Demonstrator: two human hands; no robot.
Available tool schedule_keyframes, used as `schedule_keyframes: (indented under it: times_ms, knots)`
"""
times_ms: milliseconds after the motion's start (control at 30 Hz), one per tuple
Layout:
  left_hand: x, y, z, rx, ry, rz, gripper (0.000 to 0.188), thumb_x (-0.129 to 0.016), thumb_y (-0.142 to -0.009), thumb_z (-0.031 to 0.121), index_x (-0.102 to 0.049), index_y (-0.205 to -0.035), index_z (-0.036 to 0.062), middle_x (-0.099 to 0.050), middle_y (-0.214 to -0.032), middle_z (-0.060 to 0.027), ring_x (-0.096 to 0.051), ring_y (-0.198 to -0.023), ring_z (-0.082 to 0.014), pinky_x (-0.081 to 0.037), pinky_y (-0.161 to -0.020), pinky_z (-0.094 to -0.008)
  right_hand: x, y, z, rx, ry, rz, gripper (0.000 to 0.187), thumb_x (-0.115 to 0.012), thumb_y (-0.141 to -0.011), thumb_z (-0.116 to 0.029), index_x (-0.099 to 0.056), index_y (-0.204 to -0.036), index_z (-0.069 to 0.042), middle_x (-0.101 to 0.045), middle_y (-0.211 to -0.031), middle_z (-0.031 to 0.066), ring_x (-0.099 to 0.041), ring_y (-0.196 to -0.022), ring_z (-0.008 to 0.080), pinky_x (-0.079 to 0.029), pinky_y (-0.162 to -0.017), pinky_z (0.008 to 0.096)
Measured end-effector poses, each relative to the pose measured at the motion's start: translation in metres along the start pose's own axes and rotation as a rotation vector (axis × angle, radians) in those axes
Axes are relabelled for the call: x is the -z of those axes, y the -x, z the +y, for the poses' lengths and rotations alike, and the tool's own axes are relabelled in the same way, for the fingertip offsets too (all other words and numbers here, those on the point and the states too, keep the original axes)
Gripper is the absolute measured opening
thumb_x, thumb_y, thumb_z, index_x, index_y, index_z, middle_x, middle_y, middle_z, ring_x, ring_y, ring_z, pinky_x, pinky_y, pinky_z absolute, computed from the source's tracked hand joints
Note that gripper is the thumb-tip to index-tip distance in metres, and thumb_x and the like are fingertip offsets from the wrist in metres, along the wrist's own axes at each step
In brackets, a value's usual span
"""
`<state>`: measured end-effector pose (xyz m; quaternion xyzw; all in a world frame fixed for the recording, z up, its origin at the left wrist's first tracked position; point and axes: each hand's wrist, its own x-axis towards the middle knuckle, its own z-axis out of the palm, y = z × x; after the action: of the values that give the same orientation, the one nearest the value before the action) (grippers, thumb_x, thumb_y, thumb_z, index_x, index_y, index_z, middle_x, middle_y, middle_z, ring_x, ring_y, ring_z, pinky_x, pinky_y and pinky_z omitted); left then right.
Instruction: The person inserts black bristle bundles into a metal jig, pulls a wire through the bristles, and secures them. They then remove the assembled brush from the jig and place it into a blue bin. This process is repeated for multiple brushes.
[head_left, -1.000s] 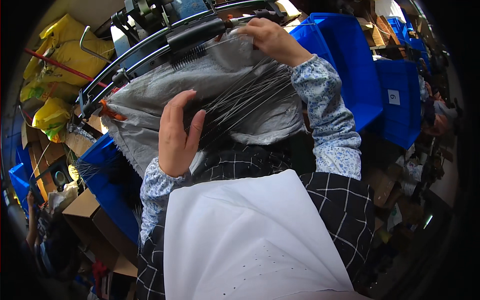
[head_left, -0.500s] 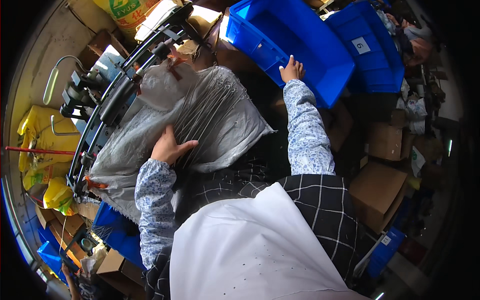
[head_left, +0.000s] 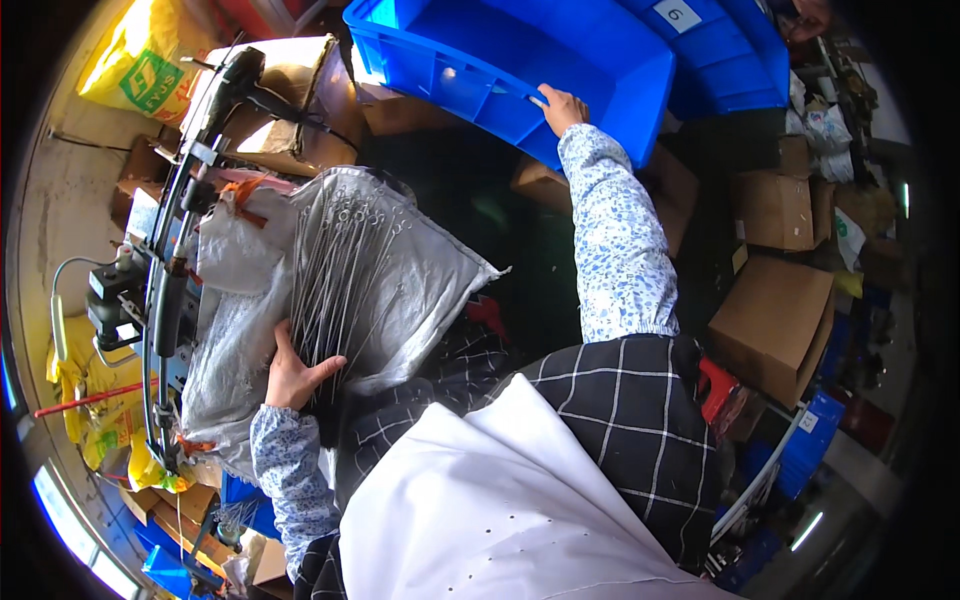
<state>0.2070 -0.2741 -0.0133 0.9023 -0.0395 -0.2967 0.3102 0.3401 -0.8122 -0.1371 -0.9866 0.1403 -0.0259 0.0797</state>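
Observation:
A bundle of thin metal wires point(head_left: 340, 275) with small looped ends lies over a grey-white woven sack point(head_left: 430, 290) across my lap. My left hand point(head_left: 292, 372) rests on the lower end of the bundle, thumb and index finger spread apart; its other fingers are partly hidden. Farther off to the right, my right hand point(head_left: 565, 110) has its fingers curled over the near rim of a large blue plastic bin point(head_left: 500, 110), which is tilted toward me. Little shows inside the bin.
A machine frame with black curved rails point(head_left: 168, 330) stands along the left, beside the sack. Behind it are an open cardboard box point(head_left: 290, 110) and a yellow bag point(head_left: 150, 65). Another blue bin point(head_left: 730, 60) stands at the far right, with cardboard boxes point(head_left: 775, 320) below.
My view has shifted, moving the sack and wires left in it. My right hand has closed over the blue bin's rim. The left hand stays on the wires.

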Motion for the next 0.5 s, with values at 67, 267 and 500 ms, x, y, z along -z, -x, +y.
schedule_keyframes:
  times_ms: [67, 267, 500]
  knots:
    - [0.002, 0.001, 0.007, 0.031, 0.012, -0.004, 0.094, -0.076, -0.056, 0.04, -0.022, -0.12, -0.0025, -0.044, -0.113, -0.0292, -0.045, -0.108, -0.0367, -0.035, -0.091, -0.0372, 0.021, -0.011, 0.009, -0.024, -0.005, 0.054, 0.02, -0.054, -0.077, -0.019, -0.053, -0.097, -0.019, -0.06, -0.089, 0.0106, -0.056, -0.083, 0.0328, -0.045, -0.068, 0.0436]
    - [-0.004, -0.001, 0.004, -0.004, -0.085, 0.063, 0.095, -0.075, -0.056, 0.041, -0.023, -0.123, -0.0029, -0.045, -0.113, -0.0281, -0.044, -0.108, -0.0366, -0.034, -0.092, -0.0368, -0.005, 0.006, 0.069, -0.144, -0.056, -0.054, 0.023, -0.054, -0.078, -0.036, -0.055, -0.096, -0.023, -0.06, -0.087, 0.0138, -0.056, -0.083, 0.0358, -0.044, -0.07, 0.0449]
    - [-0.004, -0.001, 0.0, 0.026, -0.139, 0.082, 0.095, -0.075, -0.057, 0.041, -0.023, -0.124, -0.0013, -0.045, -0.113, -0.0282, -0.045, -0.107, -0.0375, -0.035, -0.09, -0.0382, -0.007, 0.046, 0.045, -0.098, -0.003, -0.041, 0.015, -0.057, -0.075, -0.024, -0.055, -0.089, -0.019, -0.061, -0.078, 0.0099, -0.058, -0.075, 0.0313, -0.045, -0.06, 0.0435]
